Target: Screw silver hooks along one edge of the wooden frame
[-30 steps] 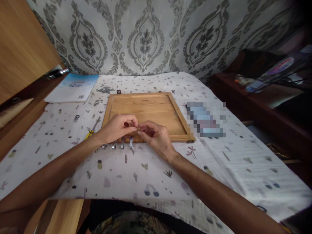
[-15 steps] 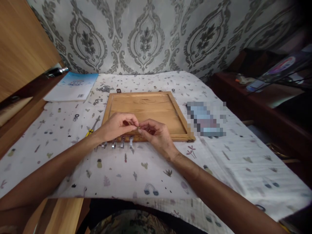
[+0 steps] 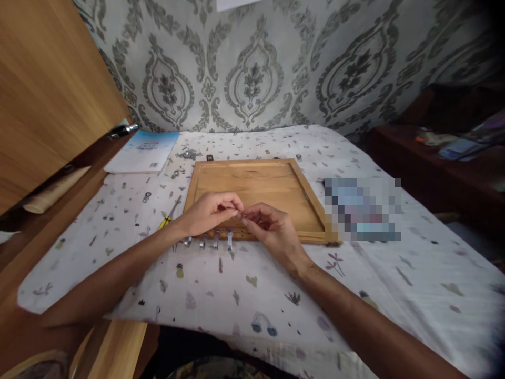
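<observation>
Over the near edge of a shallow wooden frame with a raised rim [image 3: 252,179], my left hand [image 3: 213,210] and my right hand [image 3: 276,229] meet fingertip to fingertip. Both are closed in a pinch around something tiny between them, too small to make out. Several shiny metal clips or hooks [image 3: 230,240] line the frame's near edge, just below my left hand. A screwdriver with a yellow-and-black handle [image 3: 164,222] lies left of the frame, partly behind my left wrist.
A blue-and-white book [image 3: 144,152] lies at the back left. Beyond the frame sits a small heap of metal bits [image 3: 188,154]. To the right is a pixelated flat object [image 3: 359,208]. A patterned white cloth [image 3: 221,300] covers the table; a wooden panel [image 3: 51,79] rises at left.
The whole view has shifted, so everything appears further right and slightly lower. Both hands stay pinched together above the frame's near edge, with little change in their pose.
</observation>
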Tool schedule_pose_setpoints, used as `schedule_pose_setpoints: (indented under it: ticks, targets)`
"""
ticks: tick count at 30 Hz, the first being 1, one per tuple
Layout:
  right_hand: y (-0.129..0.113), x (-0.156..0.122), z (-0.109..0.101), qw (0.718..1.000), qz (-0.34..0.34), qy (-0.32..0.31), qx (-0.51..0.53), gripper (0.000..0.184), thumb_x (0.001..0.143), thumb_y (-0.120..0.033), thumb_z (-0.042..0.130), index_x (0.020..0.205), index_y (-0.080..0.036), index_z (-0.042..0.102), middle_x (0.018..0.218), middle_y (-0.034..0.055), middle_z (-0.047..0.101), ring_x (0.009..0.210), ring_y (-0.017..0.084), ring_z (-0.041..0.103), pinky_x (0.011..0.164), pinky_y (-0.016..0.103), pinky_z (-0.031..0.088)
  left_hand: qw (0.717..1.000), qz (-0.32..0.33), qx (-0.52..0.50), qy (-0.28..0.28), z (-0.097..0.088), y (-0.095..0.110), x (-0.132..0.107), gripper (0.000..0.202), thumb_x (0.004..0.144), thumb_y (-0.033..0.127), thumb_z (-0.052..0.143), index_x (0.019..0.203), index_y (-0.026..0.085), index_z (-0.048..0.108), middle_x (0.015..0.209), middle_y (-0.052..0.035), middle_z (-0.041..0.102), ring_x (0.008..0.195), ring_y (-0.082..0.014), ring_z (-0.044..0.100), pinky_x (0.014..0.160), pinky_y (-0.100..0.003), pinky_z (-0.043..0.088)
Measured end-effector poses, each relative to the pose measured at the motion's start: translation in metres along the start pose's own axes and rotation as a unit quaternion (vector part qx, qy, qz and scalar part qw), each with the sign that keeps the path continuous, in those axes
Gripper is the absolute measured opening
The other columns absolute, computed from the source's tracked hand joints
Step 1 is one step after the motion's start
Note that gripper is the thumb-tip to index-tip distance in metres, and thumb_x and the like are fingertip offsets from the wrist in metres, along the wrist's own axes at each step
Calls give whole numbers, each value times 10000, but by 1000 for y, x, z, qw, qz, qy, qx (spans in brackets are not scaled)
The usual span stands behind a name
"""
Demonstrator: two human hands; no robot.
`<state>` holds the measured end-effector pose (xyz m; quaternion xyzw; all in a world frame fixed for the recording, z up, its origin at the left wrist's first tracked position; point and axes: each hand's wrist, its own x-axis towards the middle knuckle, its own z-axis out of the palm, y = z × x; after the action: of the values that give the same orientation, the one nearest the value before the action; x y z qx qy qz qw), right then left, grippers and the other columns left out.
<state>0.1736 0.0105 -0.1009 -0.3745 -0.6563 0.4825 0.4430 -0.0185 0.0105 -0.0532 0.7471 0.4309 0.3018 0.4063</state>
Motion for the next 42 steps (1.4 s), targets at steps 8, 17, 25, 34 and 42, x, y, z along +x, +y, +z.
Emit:
schedule_pose_setpoints:
  ticks: [8,17,25,34,42]
  targets:
    - [0,2,1,999,11,20,26,211,736,-393,738,781,-204,655,685,7,641,599,131,550,564,265,458,1000,1,7,1,-1,2,-2,161,909,205,481,987,173,618,935,-48,756,797,-135,672,681,-236,479]
    - [-3,7,-2,989,57,43,127,344,625,-410,845,756,-204,603,615,-38,559,499,92,441,425,216,316,931,-100,305,176,-69,-31,33,164,922,188,554,1012,197,691,980,-50,748,986,-205,683,902,-346,531]
    - [-6,9,-7,982,89,44,159,344,623,-417,843,801,-203,640,570,-60,512,479,93,426,423,220,277,837,-253,409,259,-145,-77,76,346,953,354,608,1242,165,608,1264,-109,622,1100,-232,632,929,-452,556]
    - [-2,9,-7,980,98,21,172,310,641,-397,821,803,-212,632,558,-70,522,404,63,345,374,215,223,804,-318,438,245,-138,-99,101,357,949,359,614,1250,168,603,1260,-107,622,1097,-234,634,919,-446,559]
    - [-4,10,-8,980,103,20,170,309,635,-404,825,780,-213,630,544,-76,492,429,76,366,390,213,238,786,-349,442,254,-140,-107,104,370,947,360,617,1260,164,597,1264,-109,619,1099,-237,634,917,-450,560]
